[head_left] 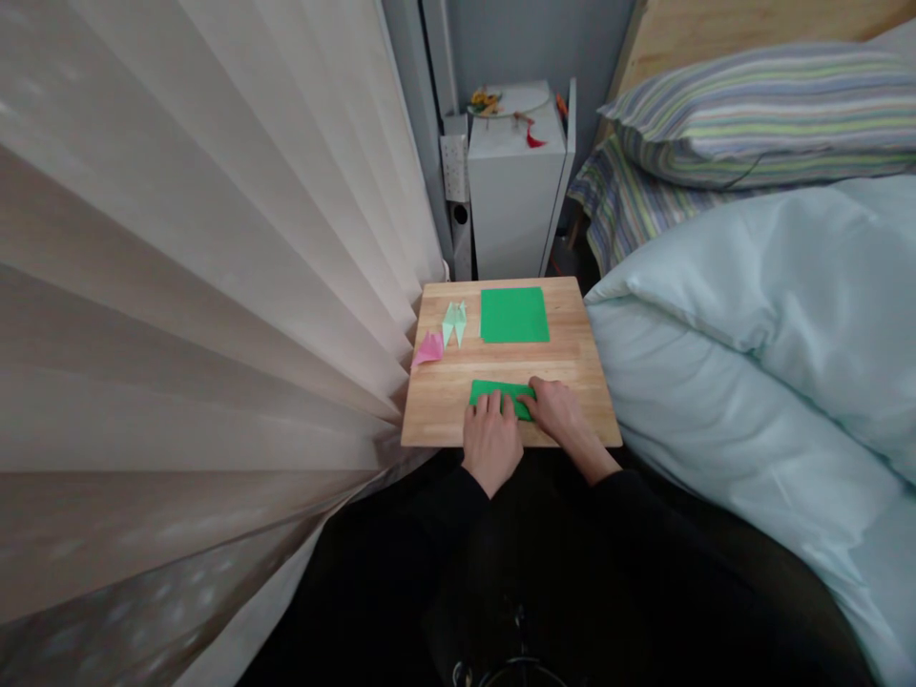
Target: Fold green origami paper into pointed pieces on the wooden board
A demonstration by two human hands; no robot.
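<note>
A green paper (493, 387), folded into a long narrow strip, lies near the front edge of the wooden board (436, 420). My left hand (493, 441) rests on its left part, fingertips laid out on the paper and slightly apart. At the strip's right end my right hand (560, 412) has its thumb and fingers closed on the edge; part of the paper is hidden beneath both hands. Farther back on the board lies a flat green sheet (513, 315). To its left are a pale green folded paper figure (454, 322) and a pink folded paper figure (429, 347).
A pleated curtain (286, 239) hangs close along the board's left side. On the right is a bed with a pale blue quilt (744, 353) and a striped pillow (759, 114). Behind the board stands a white cabinet (513, 210) with a red tassel (533, 136) on top.
</note>
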